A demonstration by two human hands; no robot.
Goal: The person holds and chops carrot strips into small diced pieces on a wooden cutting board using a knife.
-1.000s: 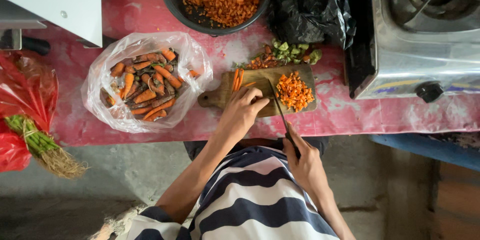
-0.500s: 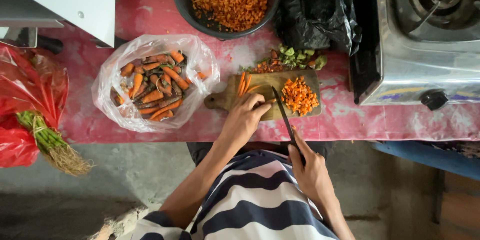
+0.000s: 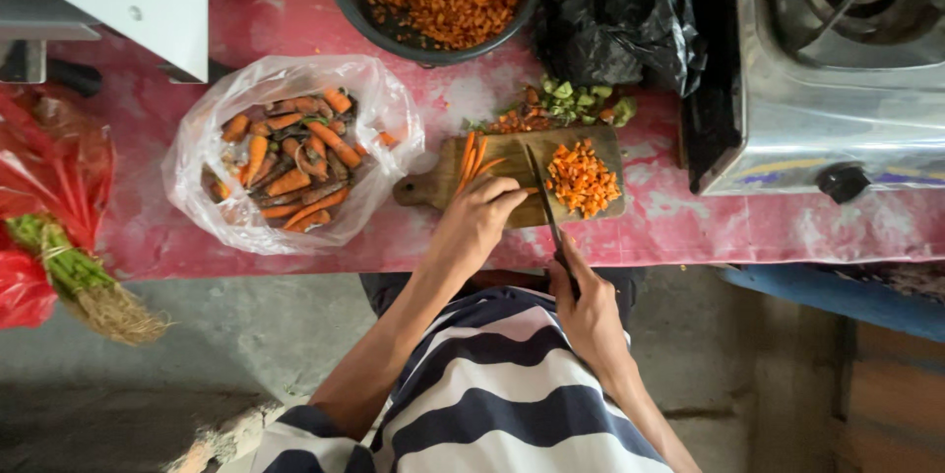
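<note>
Nearest in, the right hand (image 3: 589, 311) is wrapped around the handle of a knife (image 3: 544, 199), fingers clamped on it, the blade reaching out across the board (image 3: 600, 212). Just left of it, the left hand (image 3: 475, 227) sits on the board, fingers curled together and pressing down on a bunch of carrot strips (image 3: 472, 158), which lie lengthwise on the board's left part. This looks like the dicing step: strips held, blade set beside the fingertips. The next cut, by my reading, calls for the blade to come down across the strips close to those fingertips, so the left fingers need to stay tucked back. Right of the blade lies a heap of diced carrot (image 3: 582, 180). Left on the pink counter (image 3: 689, 227), a clear bag (image 3: 290, 153) holds whole carrots. Just beyond the board, green and orange trimmings (image 3: 561, 104). Farther off, a dark bowl (image 3: 356, 0) full of diced carrot, a black bag (image 3: 615, 20) to its right, and a stove (image 3: 837, 60) at far right.
</note>
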